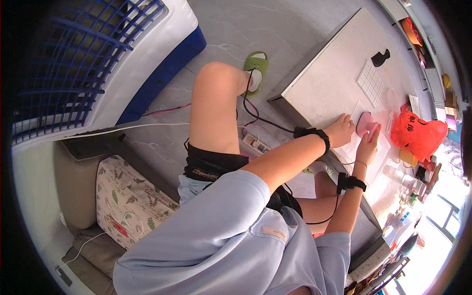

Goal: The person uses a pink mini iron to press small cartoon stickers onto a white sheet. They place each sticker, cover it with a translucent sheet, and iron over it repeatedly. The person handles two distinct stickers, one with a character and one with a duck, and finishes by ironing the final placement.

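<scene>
My right hand (366, 149) grips a pink object (365, 123) with a broad rounded base and a narrower part at the fingers. Its exact kind cannot be told. Beside it, my left hand (340, 132) rests palm down at the table edge, fingers slightly spread, holding nothing that I can see. Pale translucent sheets (381, 147) lie under and around the pink object on the white table (324, 77). Black straps with small devices circle both wrists, and dark cables trail from them.
Farther along the table lie a white grid sheet (370, 84), a black holder (380, 58), a red plastic bag (418, 132) bearing writing, a yellow cup (408, 158) and clear bottles (413, 184). A power strip (256, 143) sits on the floor. A blue-and-white crate (162, 48) stands left.
</scene>
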A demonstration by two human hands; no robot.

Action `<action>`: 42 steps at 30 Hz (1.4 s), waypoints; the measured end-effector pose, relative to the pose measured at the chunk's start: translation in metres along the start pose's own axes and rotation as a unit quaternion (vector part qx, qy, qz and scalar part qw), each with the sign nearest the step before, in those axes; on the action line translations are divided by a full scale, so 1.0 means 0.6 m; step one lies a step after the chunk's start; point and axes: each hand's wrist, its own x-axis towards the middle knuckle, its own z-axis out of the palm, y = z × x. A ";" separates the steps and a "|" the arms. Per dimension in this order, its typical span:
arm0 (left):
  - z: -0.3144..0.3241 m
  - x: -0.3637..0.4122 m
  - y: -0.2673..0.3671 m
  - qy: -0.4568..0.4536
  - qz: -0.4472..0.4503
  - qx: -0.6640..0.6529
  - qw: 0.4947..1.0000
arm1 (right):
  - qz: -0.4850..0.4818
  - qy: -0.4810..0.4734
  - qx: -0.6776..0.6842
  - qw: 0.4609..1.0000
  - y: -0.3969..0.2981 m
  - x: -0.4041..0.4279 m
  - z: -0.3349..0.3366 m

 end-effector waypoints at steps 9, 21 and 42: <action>0.013 -0.001 0.003 0.043 -0.011 -0.011 0.999 | 0.008 -0.003 -0.014 1.000 -0.016 0.039 0.018; 0.013 -0.001 0.003 0.048 -0.013 -0.018 0.999 | 0.027 -0.021 -0.016 0.999 -0.017 0.035 0.012; 0.013 0.000 0.003 0.000 -0.013 -0.056 0.998 | 0.029 -0.039 -0.004 0.999 -0.007 0.073 0.031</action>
